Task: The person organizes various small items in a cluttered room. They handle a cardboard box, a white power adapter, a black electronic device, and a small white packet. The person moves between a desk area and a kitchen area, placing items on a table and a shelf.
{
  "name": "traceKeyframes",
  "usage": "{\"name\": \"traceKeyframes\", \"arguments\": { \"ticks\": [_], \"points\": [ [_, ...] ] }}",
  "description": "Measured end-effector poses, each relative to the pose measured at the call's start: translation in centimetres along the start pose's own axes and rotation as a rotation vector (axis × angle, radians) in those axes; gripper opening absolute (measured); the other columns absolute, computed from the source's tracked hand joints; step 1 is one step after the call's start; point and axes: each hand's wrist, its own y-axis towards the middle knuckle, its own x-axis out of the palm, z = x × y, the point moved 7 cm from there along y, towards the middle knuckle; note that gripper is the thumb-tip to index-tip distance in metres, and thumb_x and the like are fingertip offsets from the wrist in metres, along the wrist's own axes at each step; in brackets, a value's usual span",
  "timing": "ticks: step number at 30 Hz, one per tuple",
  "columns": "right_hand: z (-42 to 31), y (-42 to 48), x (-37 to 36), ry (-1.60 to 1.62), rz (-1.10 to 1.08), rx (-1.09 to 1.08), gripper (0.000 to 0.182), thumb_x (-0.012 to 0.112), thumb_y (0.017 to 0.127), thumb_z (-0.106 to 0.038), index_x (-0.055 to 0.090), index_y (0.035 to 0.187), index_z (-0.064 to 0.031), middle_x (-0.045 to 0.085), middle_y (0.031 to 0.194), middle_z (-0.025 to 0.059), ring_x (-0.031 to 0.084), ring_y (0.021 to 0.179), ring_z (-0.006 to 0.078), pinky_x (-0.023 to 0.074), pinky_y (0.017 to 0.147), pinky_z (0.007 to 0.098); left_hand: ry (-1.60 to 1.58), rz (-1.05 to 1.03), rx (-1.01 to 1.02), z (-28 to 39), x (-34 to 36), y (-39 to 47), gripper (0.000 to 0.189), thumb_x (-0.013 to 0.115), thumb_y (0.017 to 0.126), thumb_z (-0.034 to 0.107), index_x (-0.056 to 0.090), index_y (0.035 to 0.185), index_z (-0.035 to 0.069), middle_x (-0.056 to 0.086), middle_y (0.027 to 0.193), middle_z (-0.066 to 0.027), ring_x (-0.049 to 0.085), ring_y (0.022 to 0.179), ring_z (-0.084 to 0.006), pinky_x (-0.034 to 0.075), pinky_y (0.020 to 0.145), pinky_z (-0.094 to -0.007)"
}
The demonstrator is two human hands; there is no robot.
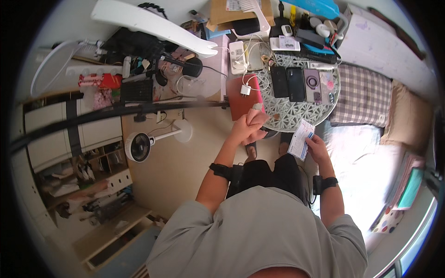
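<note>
A crumpled pink cloth [256, 120] is bunched in my left hand [242, 129], just in front of a red notebook or folder [241, 100]. My right hand [317, 147] grips the edge of a printed card or leaflet [300, 139], held out past the rim of a round lattice-topped table [295, 116]. On that table lie two dark phones [280, 81], side by side. To their right are a purple phone [312, 85] with a ring on its back and a clear phone case [326, 87]. A white charger plug [245, 90] rests on the red item.
A power strip [237, 57] with white cables sits at the table's left. Behind it are a pale comb [255, 14] and small boxes. A white fan [138, 147] stands on the floor at left. The bed [358, 166] with a checked pillow [363, 95] lies at right.
</note>
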Motion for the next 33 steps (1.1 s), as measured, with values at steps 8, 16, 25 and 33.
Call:
{"name": "traceKeyframes", "arguments": {
  "ticks": [8, 16, 25, 33],
  "points": [
    [-8.1, -1.6, 8.0, -0.428, -0.15, -0.162, 0.017, 0.062, 0.089, -0.014, 0.061, 0.1, -0.0015, 0.061, 0.081, -0.0016, 0.056, 0.07, 0.0051, 0.0452, 0.059, 0.0203, -0.723, -0.028, -0.159, 3.8, -2.8, -5.1, 0.049, 0.063, 0.087, 0.017, 0.045, 0.13, 0.002, 0.055, 0.12, -0.0071, 0.057, 0.101, -0.0156, 0.048, 0.087, -0.0278],
    [-7.0, -3.3, 19.1, -0.715, -0.351, -0.199, 0.019, 0.062, 0.09, -0.019, 0.062, 0.1, -0.0026, 0.061, 0.084, -0.0014, 0.054, 0.071, 0.0048, 0.0449, 0.061, 0.021, -0.612, -0.049, 0.037, 2.7, -5.4, -10.7, 0.031, 0.056, 0.093, 0.017, 0.058, 0.118, 0.0, 0.063, 0.109, -0.0061, 0.058, 0.099, -0.0128, 0.048, 0.085, -0.0264],
    [-4.3, 2.3, 29.1, -0.931, -0.411, -0.282, 0.027, 0.061, 0.089, -0.026, 0.063, 0.095, 0.0004, 0.065, 0.081, 0.0043, 0.06, 0.071, 0.0113, 0.0488, 0.063, 0.0267, -0.397, 0.134, -0.073, -2.7, -6.2, -11.7, 0.031, 0.053, 0.094, 0.026, 0.062, 0.093, -0.004, 0.064, 0.079, -0.006, 0.058, 0.065, -0.0115, 0.047, 0.057, -0.0276],
    [-9.8, 20.6, 28.7, -1.811, 0.156, -0.329, 0.026, 0.051, 0.086, -0.019, 0.065, 0.106, -0.01, 0.064, 0.108, 0.0168, 0.062, 0.101, 0.0326, 0.0511, 0.086, 0.0423, -0.299, 0.262, -0.315, -4.6, -6.9, -12.2, 0.031, 0.052, 0.093, 0.027, 0.062, 0.091, -0.002, 0.062, 0.066, -0.0069, 0.055, 0.051, -0.0142, 0.044, 0.05, -0.0295]
  ]
}}
